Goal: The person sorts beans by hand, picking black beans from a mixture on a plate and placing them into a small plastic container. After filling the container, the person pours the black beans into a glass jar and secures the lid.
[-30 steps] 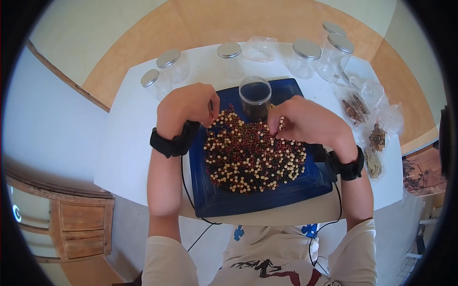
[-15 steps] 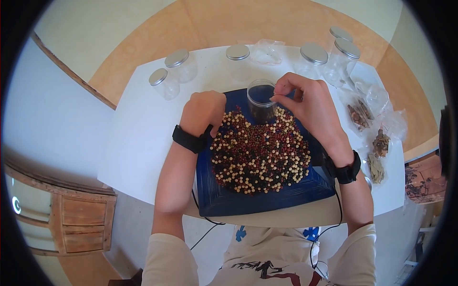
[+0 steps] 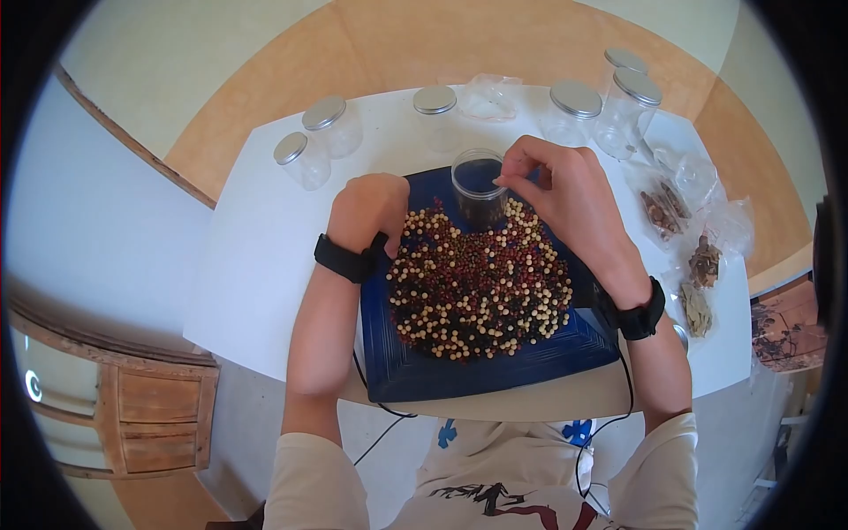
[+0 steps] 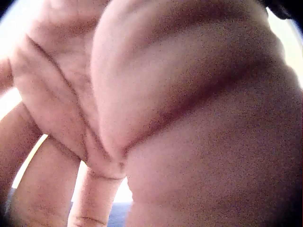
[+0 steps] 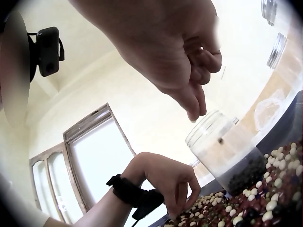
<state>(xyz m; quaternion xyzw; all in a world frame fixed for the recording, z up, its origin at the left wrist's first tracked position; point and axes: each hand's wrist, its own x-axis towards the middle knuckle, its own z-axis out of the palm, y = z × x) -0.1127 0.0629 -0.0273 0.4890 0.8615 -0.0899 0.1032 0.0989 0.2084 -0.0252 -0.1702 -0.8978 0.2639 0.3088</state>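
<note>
Mixed beans (image 3: 481,300) in cream, red, black and green cover the blue tray (image 3: 424,380). An uncapped clear jar (image 3: 480,210) stands at the tray's back; black beans (image 5: 248,176) lie in its bottom. My right hand (image 3: 572,199) is over the jar's rim, thumb and index tips together; whether a bean is between them is unclear. A dark speck (image 5: 220,140) shows through the jar wall below those fingertips in the right wrist view. My left hand (image 3: 369,212) hangs at the pile's left edge, its fingers loosely bent down to the beans, anything under the fingertips hidden.
Silver-lidded empty jars stand along the table's back, left (image 3: 331,132), middle (image 3: 437,128) and right (image 3: 574,115). A clear plastic bag (image 3: 488,99) lies between them. Bags of dried pieces (image 3: 662,212) line the right side. Cables (image 3: 629,371) hang at the front edge.
From the pile, my right hand has risen to the jar's rim and stayed there. My left hand has shifted slightly but remains at the pile's left edge.
</note>
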